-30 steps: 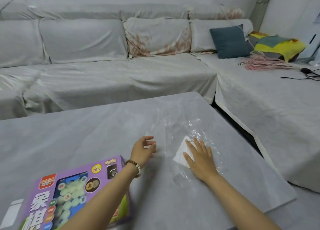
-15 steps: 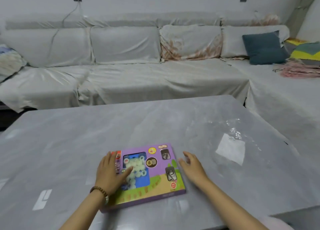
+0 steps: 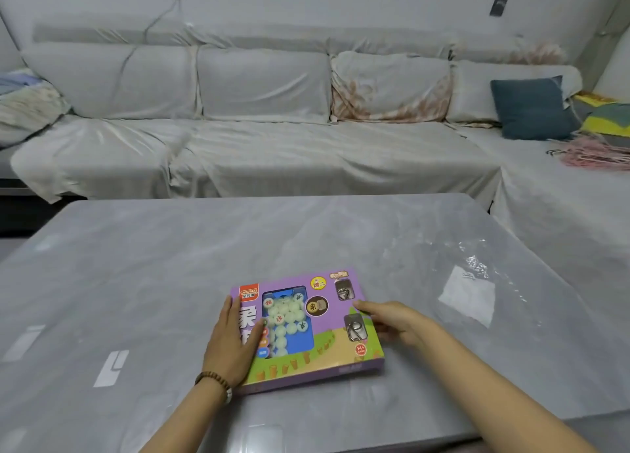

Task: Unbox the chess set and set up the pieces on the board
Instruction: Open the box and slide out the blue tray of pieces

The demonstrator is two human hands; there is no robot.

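A purple chess set box (image 3: 327, 336) lies flat on the grey table (image 3: 163, 268), closed, with a clear window showing pale round pieces. My left hand (image 3: 231, 343) rests flat on the box's left part, fingers straight. My right hand (image 3: 392, 319) is at the box's right edge, fingers touching its side and top. No board is in view.
A clear plastic wrapper with a white paper slip (image 3: 468, 296) lies on the table to the right of the box. A covered sofa (image 3: 259, 146) wraps behind and to the right of the table, with a blue cushion (image 3: 531, 108) on it.
One second ago both hands were over the plastic wrapper and the box lay at lower left. Since then both hands have come onto the box, now centred in view, and the right hand has closed against its right edge.
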